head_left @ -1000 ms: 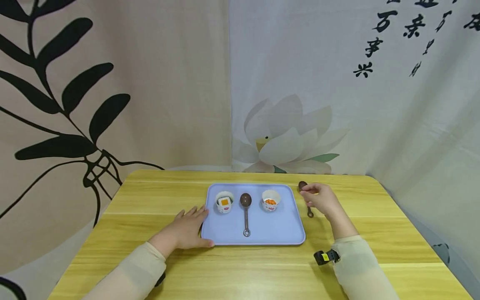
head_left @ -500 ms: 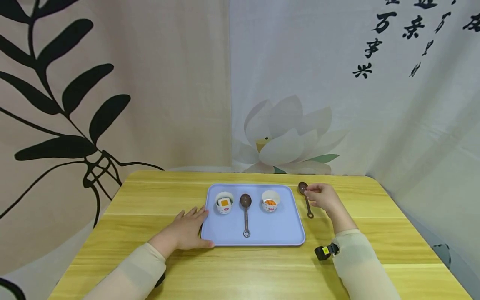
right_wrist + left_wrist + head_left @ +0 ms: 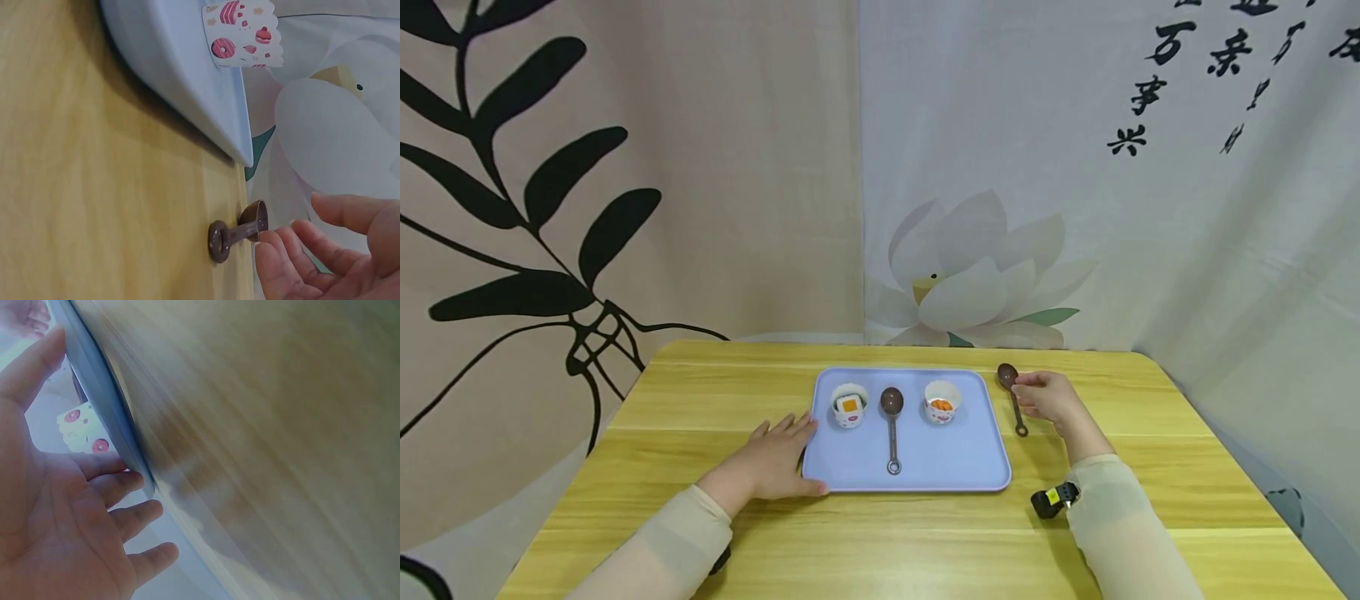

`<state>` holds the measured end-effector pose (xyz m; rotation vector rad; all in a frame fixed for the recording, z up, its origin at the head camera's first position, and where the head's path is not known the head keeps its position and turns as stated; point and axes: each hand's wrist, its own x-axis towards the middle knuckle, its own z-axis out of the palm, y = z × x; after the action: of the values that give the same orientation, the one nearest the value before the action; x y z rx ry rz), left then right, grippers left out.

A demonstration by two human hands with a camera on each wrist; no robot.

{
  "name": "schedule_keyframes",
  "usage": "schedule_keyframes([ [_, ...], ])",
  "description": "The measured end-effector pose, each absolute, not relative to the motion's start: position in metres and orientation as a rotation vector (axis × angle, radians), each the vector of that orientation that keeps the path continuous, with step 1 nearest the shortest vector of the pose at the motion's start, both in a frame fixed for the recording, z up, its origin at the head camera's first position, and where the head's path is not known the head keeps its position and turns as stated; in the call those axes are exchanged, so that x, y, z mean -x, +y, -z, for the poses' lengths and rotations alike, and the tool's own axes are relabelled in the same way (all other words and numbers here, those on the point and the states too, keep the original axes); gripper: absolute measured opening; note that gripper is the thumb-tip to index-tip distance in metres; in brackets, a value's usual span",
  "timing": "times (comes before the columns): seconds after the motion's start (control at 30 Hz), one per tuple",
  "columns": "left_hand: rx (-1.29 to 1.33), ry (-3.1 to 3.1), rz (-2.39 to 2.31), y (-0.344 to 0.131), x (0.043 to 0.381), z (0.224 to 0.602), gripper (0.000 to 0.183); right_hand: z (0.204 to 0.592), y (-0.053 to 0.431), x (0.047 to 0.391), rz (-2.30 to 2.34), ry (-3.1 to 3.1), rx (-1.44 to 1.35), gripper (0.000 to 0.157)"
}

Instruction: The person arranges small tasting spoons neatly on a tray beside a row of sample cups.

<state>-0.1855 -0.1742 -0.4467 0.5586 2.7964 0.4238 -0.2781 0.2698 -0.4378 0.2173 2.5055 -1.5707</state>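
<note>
Fingers (image 3: 334, 253) loose: right hand (image 3: 1049, 398) just beside spoon (image 3: 1007, 374), left hand (image 3: 767, 465) touching tray (image 3: 846, 462); tray between them carries cups (image 3: 942, 415), second spoon (image 3: 891, 402).

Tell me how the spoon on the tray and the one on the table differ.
The tray spoon lies on the pale tray; the table spoon lies right of it, beside the right hand. The tray spoon runs nearly straight front to back; the table spoon slants. Both have brown bowls and ring-ended handles.
</note>
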Motion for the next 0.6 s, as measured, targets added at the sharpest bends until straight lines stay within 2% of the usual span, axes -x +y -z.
schedule_keyframes([
  [0.6, -0.554, 2.791, -0.425, -0.173, 0.184, 0.445, 0.109, 0.451, 0.278, 0.286, 1.605, 2.411, -0.336, 0.043],
])
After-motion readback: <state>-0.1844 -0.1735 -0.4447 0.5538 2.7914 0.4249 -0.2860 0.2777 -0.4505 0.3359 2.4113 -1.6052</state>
